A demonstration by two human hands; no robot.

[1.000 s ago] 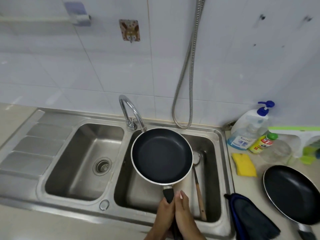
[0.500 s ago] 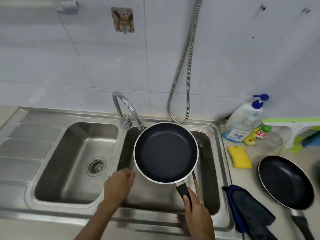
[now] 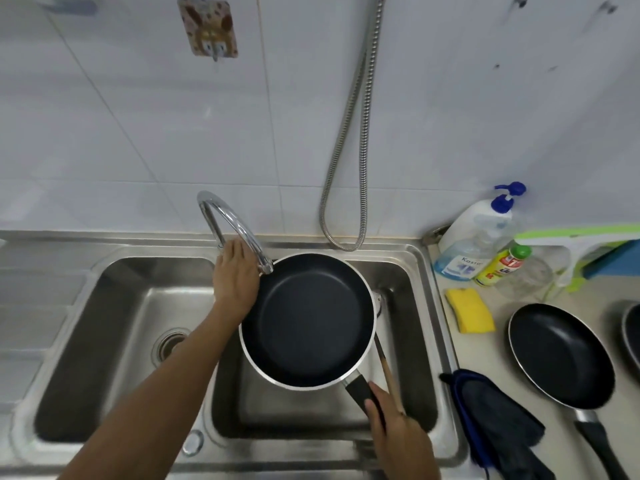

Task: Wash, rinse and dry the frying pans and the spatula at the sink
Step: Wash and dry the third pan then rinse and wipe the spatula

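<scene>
A black frying pan (image 3: 306,320) with a pale rim hangs level over the right sink basin (image 3: 412,341). My right hand (image 3: 398,434) is shut on its black handle near the front edge. My left hand (image 3: 235,275) reaches to the base of the curved tap (image 3: 235,223); its fingers lie on the tap's valve, which it hides. No water runs. The spatula (image 3: 389,372), with a wooden handle, leans in the right basin under the pan. A second black frying pan (image 3: 561,355) lies on the counter at the right.
The left basin (image 3: 114,323) has a drain. On the right counter are a yellow sponge (image 3: 469,310), a dark blue cloth (image 3: 498,424), a pump soap bottle (image 3: 474,237), a yellow detergent bottle (image 3: 502,265) and another dark pan's edge (image 3: 632,334). A metal hose (image 3: 349,157) hangs on the wall.
My left hand left the pan's handle, passed over the left side of the right basin and reached up to the tap's base. My right hand kept holding the pan, which shifted slightly right.
</scene>
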